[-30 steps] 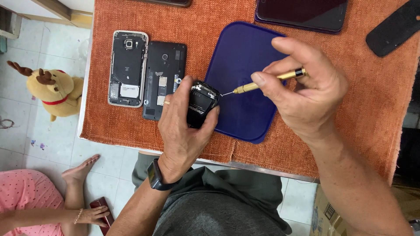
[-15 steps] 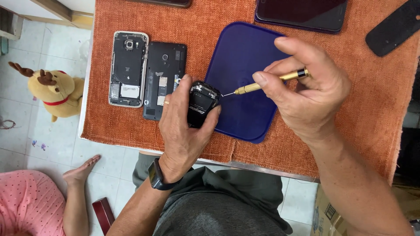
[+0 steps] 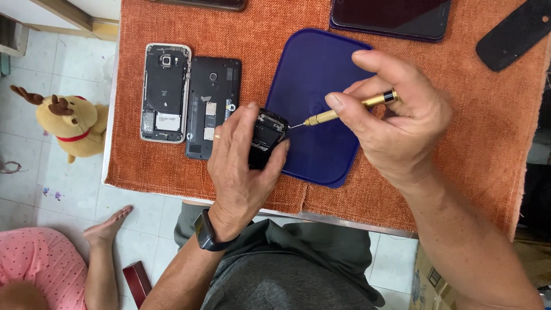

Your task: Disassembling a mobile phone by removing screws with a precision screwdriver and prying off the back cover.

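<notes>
My left hand grips a small black opened phone at the near edge of a blue plastic tray. My right hand pinches a thin gold screwdriver. Its fine tip touches the upper right corner of the held phone. A black watch sits on my left wrist. Most of the phone's body is hidden under my left fingers.
Two opened phone bodies, one silver-framed and one black, lie left of the tray on an orange cloth. Dark phones lie at the far edge. A plush reindeer and another person's foot are on the tiled floor.
My hands and the screwdriver have hardly shifted. On the floor, the other person's hand has left the small dark red object and drawn back.
</notes>
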